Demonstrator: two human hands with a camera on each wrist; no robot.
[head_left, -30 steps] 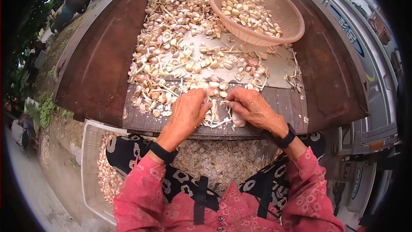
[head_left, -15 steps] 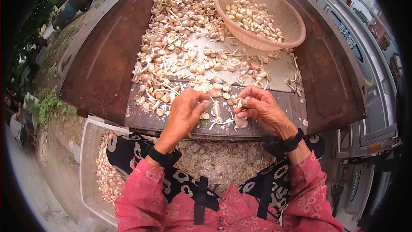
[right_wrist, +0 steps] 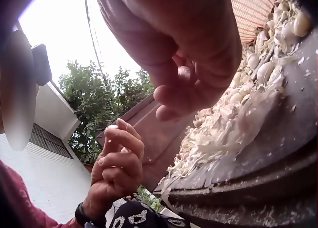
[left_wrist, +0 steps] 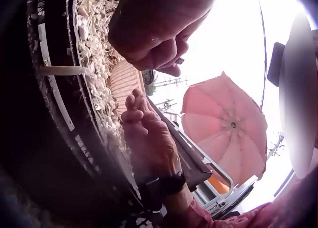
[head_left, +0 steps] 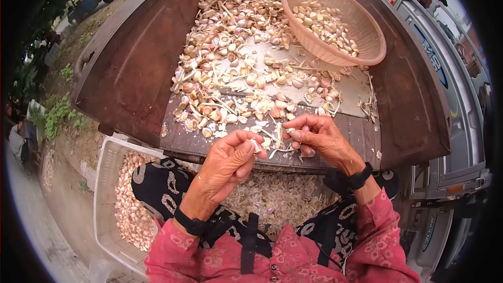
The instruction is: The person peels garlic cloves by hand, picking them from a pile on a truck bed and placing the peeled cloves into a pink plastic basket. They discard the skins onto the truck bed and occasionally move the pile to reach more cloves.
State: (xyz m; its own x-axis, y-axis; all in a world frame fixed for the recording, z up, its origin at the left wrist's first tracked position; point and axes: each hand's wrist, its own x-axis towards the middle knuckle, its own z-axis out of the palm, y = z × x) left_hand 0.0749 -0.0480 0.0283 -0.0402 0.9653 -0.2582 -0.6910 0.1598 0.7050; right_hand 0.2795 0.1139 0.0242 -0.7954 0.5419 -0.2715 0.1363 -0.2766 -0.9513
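Observation:
Between the thumb and index finger of my left hand (head_left: 222, 166) is a small whitish garlic clove (head_left: 256, 145), pinched above the front edge of the cart bed. Held at the curled fingers of my right hand (head_left: 331, 142) is another garlic clove (right_wrist: 186, 75), partly hidden by them. Loose garlic cloves (head_left: 230, 68), skins and dry stalks spread over the bed just beyond both hands. An orange mesh basket (head_left: 322, 51) with peeled-looking cloves stands at the back right of the bed.
Brown metal side walls (head_left: 136, 68) flank the bed. Below left, a white plastic crate (head_left: 105, 194) holds many cloves. Under the bed's edge lies a heap of skins (head_left: 277, 194). A grey vehicle (head_left: 461, 141) stands at the right. A pink umbrella (left_wrist: 223, 123) shows in the left wrist view.
My left hand has come back toward the body and turned, showing the pinched clove. The right hand has risen off the board from the scraps and turned its fingers inward. The head view has shifted slightly.

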